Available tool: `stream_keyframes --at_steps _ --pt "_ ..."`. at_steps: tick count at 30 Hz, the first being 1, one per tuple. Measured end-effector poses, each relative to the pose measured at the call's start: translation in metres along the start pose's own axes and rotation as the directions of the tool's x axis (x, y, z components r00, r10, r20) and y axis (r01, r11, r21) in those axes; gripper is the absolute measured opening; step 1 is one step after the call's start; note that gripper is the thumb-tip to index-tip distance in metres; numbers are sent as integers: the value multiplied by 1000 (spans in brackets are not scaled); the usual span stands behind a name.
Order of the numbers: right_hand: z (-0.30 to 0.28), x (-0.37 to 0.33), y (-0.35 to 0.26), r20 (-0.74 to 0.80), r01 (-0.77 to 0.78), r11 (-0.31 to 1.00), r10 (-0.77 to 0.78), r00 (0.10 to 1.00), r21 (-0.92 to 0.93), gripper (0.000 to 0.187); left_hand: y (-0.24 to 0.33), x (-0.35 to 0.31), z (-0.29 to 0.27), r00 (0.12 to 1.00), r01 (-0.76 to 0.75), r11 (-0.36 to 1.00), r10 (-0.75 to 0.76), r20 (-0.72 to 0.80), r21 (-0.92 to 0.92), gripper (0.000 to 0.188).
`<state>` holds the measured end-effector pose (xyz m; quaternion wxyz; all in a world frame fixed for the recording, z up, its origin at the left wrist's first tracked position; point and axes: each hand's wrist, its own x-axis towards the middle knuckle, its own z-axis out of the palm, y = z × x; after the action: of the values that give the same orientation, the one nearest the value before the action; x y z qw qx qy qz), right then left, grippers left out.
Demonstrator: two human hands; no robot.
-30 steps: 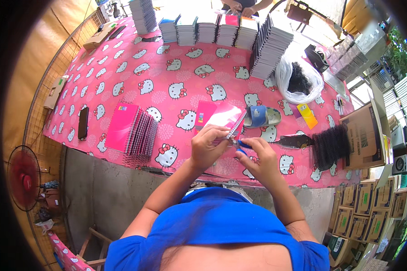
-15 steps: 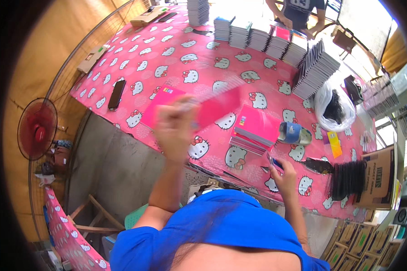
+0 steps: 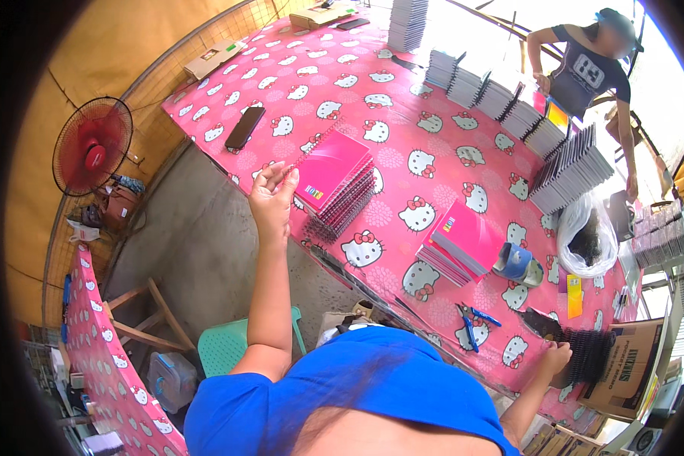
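My left hand point(image 3: 273, 196) is open, fingers loosely curled, against the left edge of a stack of spiral-bound pink notebooks point(image 3: 333, 173). On the far right, my right hand point(image 3: 558, 356) has its fingers closed on the near end of a black spiral binding coil, at the edge of a bundle of such coils point(image 3: 587, 356). Blue-handled pliers point(image 3: 475, 322) lie on the table between my hands, touched by neither. Behind them sits a pile of pink covers and page blocks point(image 3: 456, 245), with a blue slide sandal point(image 3: 518, 264) against its right side.
A cardboard box point(image 3: 628, 363) stands beside the coils. Farther back are a white plastic bag point(image 3: 587, 242), a yellow card point(image 3: 574, 296) and tall notebook stacks point(image 3: 571, 173). Another person point(image 3: 585, 68) stands behind these. A phone point(image 3: 245, 128) lies near the left edge.
The pink notebook my left hand was swinging now lies on the left stack, and that hand is free. My right hand has put down the pliers and moved right to the coils.
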<state>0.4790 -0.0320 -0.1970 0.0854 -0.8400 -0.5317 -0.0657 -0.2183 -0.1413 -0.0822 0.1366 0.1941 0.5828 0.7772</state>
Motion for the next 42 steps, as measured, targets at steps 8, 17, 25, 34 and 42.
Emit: stream_keyframes --at_steps 8,17,25,34,42 --pt "0 40 14 -254 368 930 -360 898 -16 19 80 -53 113 753 -656 691 571 327 304 41" --pt "-76 -22 -196 -132 383 466 -485 865 798 14 -65 -98 287 142 -695 627 -360 922 352 30" --pt "-111 -50 -236 -145 331 294 -512 847 897 18 -20 -109 261 229 -554 827 43 973 94 12" --pt "-143 -49 -257 -66 290 232 -665 744 928 21 -1 -141 216 306 -825 562 364 879 55 10" --pt "-157 -46 -264 -131 551 258 -812 568 794 22 -15 -151 209 446 -699 706 309 840 112 14"
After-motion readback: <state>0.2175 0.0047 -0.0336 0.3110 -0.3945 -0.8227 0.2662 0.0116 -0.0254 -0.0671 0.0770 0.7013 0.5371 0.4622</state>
